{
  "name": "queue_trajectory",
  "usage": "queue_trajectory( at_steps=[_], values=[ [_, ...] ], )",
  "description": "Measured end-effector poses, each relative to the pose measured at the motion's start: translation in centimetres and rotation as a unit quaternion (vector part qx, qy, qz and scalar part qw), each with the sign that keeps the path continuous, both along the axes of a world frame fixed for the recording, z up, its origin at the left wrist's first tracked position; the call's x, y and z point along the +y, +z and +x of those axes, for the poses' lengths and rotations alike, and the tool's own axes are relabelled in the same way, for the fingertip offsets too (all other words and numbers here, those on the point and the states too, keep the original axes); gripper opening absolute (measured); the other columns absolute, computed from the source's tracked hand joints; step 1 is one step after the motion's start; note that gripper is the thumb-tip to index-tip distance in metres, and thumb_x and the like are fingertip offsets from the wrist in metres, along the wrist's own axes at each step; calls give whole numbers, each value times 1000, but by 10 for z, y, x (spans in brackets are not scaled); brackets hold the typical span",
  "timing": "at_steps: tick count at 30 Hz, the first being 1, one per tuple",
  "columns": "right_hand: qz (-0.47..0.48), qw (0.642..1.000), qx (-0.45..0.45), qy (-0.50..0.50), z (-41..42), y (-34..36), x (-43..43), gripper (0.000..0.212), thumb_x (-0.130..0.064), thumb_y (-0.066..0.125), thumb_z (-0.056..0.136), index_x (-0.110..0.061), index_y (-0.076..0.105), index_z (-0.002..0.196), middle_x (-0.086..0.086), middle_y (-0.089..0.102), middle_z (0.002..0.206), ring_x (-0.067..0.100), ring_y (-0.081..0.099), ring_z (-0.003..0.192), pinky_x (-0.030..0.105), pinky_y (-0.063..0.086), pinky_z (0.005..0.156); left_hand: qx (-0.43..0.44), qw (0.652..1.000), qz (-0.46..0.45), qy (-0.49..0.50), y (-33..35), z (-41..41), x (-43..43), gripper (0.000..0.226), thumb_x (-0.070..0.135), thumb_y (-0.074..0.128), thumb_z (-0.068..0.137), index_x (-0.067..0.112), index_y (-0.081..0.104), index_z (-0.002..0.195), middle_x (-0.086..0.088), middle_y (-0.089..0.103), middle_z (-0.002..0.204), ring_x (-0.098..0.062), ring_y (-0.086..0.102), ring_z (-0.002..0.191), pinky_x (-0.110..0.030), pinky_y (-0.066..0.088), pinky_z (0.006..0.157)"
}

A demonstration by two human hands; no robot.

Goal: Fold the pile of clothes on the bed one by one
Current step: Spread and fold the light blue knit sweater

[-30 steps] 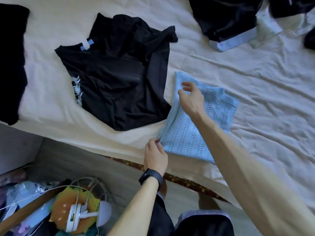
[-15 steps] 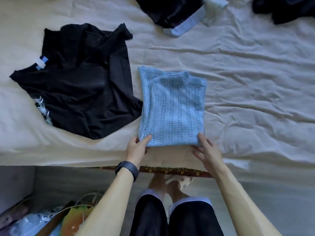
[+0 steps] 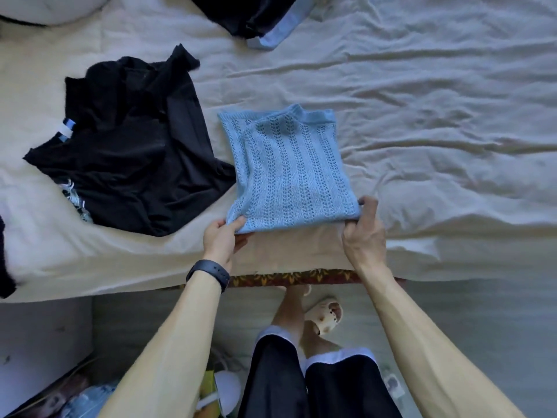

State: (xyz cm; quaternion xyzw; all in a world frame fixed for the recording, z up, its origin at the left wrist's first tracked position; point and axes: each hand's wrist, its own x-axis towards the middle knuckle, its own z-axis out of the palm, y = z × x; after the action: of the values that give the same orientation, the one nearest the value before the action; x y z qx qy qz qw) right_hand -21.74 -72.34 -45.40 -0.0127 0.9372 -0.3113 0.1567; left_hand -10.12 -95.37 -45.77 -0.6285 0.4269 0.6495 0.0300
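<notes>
On our left, the black top (image 3: pixel 129 146) lies crumpled. Our left hand (image 3: pixel 221 239) pinches the blue knit's (image 3: pixel 289 173) near left corner and our right hand (image 3: pixel 363 233) pinches its near right one. It's flat on the bed (image 3: pixel 437 131), its length running straight away from both grips, so the fold likely goes forward.

Blue top (image 3: pixel 289 173): open-knit cloth; bedsheet (image 3: pixel 437 116): wrinkled matt.

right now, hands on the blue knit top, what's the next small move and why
Probably lift the near edge and fold it over the far half: the left hand and right hand each pinch a near corner of the blue knit top, which lies flat but long.
</notes>
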Motion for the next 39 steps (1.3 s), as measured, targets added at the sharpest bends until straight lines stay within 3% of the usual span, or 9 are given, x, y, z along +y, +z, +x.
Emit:
queue_trajectory(
  at_steps=[3,9,14,16,19,24,29,35,39],
  values=[
    [-54,998,-4,-42,26,-9,14,38,11,52,80,-4,51,115,8,52,89,31,53,82,31,28,67,-11,999,26,-20,7,8,13,9,9,63,96,10,58,103,-10,71,101,-28,70,88,-39,55,81],
    [-102,993,1,-52,44,-14,26,49,14,53,75,-8,61,118,14,54,113,10,47,94,35,50,82,-6,1000,17,-26,8,37,40,5,13,60,99,12,55,100,-6,69,105,-18,73,74,-31,56,70],
    [-132,983,-11,-128,57,15,35,48,8,53,81,-25,65,113,2,63,109,1,54,85,7,43,73,6,1000,-16,-11,23,50,52,14,13,61,95,7,54,105,-9,68,104,-21,73,72,-31,57,68],
    [-133,972,-78,-176,71,28,44,48,3,52,84,-39,62,105,-8,70,100,10,61,86,17,43,75,-2,1000,-17,-10,31,63,59,26,20,65,88,9,55,109,-13,68,114,-29,72,87,-40,58,80],
    [-144,959,-137,-202,97,43,61,51,-1,51,86,-48,59,101,-7,73,93,19,63,76,29,45,73,-3,999,-16,31,46,87,79,22,10,60,94,10,52,114,-11,67,106,-27,69,77,-33,56,64],
    [-50,977,-192,-75,129,55,90,40,-13,48,96,-39,54,125,-1,69,93,24,60,79,30,39,75,-20,999,2,49,59,122,110,23,12,59,98,24,49,115,-9,66,102,-23,65,69,-34,50,62],
    [-63,967,-243,-32,122,50,105,44,-18,50,93,-54,50,118,0,74,84,23,73,69,43,59,78,-27,1000,-7,9,59,128,110,29,15,60,98,40,49,109,-12,68,113,-21,66,66,-30,50,54],
    [-219,932,-273,-93,69,60,92,36,-6,57,97,-36,69,113,13,72,75,17,60,52,27,53,54,35,998,-9,-50,70,91,72,25,16,58,99,34,61,116,-4,69,105,-13,63,55,-26,47,56],
    [-268,902,-315,-121,15,52,66,27,0,65,93,-16,65,115,5,64,74,11,59,52,20,51,50,97,988,55,-102,71,43,30,33,30,73,84,23,66,115,4,69,98,-12,64,71,-25,45,64]
  ],
)
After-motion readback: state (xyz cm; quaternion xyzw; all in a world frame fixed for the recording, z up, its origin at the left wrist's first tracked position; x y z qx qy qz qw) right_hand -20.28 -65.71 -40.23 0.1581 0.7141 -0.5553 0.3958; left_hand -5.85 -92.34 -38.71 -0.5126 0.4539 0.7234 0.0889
